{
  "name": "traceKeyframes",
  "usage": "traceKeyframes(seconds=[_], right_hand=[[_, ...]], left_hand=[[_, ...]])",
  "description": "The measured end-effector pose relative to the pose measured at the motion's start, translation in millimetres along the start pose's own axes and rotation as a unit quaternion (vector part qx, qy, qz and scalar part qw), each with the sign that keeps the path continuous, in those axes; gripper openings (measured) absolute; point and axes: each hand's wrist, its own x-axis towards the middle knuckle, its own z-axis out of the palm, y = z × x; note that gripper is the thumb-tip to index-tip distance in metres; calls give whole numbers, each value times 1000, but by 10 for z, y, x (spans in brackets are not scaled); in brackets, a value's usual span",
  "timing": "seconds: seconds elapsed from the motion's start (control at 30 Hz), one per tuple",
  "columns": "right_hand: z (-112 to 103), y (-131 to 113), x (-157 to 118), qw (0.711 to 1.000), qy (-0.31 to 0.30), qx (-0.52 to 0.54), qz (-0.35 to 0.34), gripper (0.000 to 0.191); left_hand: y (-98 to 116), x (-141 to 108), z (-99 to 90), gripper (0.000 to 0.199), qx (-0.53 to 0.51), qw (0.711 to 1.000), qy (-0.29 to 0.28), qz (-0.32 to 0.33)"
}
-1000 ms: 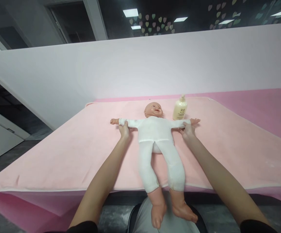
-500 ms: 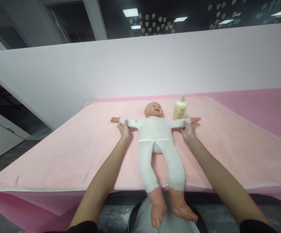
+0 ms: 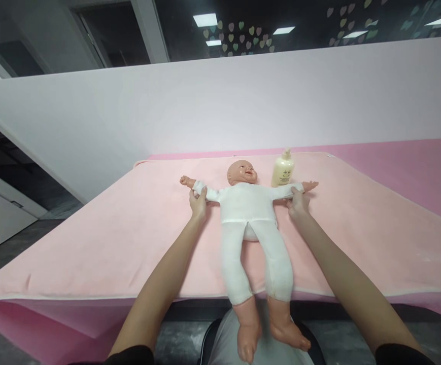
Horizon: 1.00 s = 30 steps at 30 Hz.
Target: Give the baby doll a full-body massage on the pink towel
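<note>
A baby doll [image 3: 247, 205] in a white suit lies on its back, head toward the wall and both arms stretched out sideways. Its bare feet hang past the table's near edge, over my lap. My left hand [image 3: 198, 203] is closed round the doll's sleeved arm on the left, thumb on top. On the other side, my right hand [image 3: 298, 203] grips the doll's other arm near the wrist, its fingers partly hidden underneath. Just behind that arm stands a pale yellow pump bottle [image 3: 283, 170].
A pink towel [image 3: 147, 238] covers the table, over a darker pink cloth [image 3: 429, 172]. A white wall [image 3: 220, 106] rises behind, with dark glass [image 3: 304, 25] above it. Dark floor shows at the left.
Both hands and the doll's body have shifted slightly to the right. The doll's arm in my left hand is now bent, its fist raised a little. The bottle has stayed put.
</note>
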Motion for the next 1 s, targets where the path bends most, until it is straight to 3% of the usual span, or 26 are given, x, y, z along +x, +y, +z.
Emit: traceKeyframes(seconds=[0.07, 0.13, 0.2, 0.3, 0.4, 0.47, 0.7, 0.8, 0.9, 1.0], right_hand=[[25, -66, -79, 1000, 7, 1, -16, 53], [42, -122, -154, 992, -24, -39, -120, 50], [43, -149, -213, 959, -64, -120, -247, 46], [22, -140, -280, 856, -154, -308, -385, 45], [-2, -110, -337, 732, -246, -455, -444, 51], [-8, -98, -365, 696, -252, -492, -458, 52], [-15, -81, -369, 685, -235, -509, -466, 54], [-18, -91, -355, 693, -240, -498, -464, 52], [-9, -134, -317, 753, -238, -423, -443, 51], [2, -190, -242, 864, -180, -279, -379, 42]], left_hand=[[7, -27, 0, 45, 51, 999, -17, 9], [9, -58, -3, 50, 113, 992, -39, 45], [16, -96, -5, 53, 193, 973, -67, 112], [41, -165, -1, 54, 367, 898, -113, 214], [69, -223, 11, 55, 491, 809, -168, 278], [77, -242, 17, 54, 515, 781, -185, 301], [83, -244, 14, 55, 528, 768, -183, 313], [92, -252, 7, 55, 519, 772, -192, 313], [69, -232, 6, 54, 470, 808, -196, 297], [-10, -160, 18, 47, 344, 892, -162, 246]])
